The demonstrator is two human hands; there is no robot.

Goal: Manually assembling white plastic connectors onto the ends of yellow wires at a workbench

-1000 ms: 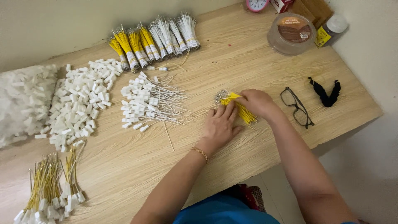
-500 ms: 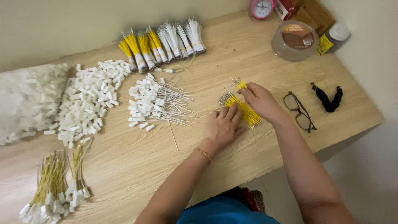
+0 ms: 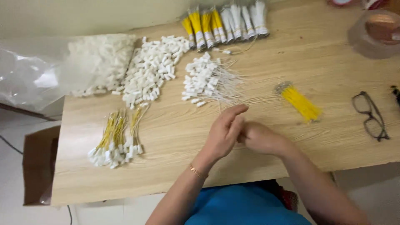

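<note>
Where the two forearms converge near the table's front edge, the left hand (image 3: 225, 132) and right hand (image 3: 260, 138) meet over bare wood, fingers pressed together. The left hand's fingers are extended and close-set, overlapping the right hand's curled fingers; whether anything is pinched between them cannot be told, since whatever lies there is hidden or too thin to see. A thin bracelet (image 3: 196, 171) circles the left wrist.

Left of the hands, near the front of the wooden table (image 3: 166, 175), lies a finished group of yellow wires with white connectors (image 3: 114, 141), ends pointing toward the table edge. Just beyond the hands and to the right sits a loose yellow wire bundle (image 3: 301, 102), lying diagonally and well apart from both hands. A pair of dark-framed glasses (image 3: 370, 115) rests farther right.

Beyond the hands, a pile of white connectors with thin wire leads (image 3: 206, 81) fans out to the right. Left of it spreads a heap of loose white connectors (image 3: 153, 71), next to a clear plastic bag (image 3: 58, 71) of the same parts. Along the far edge lie banded bundles of yellow and white wires (image 3: 227, 21). At the far right stands a clear round container (image 3: 375, 31).
</note>
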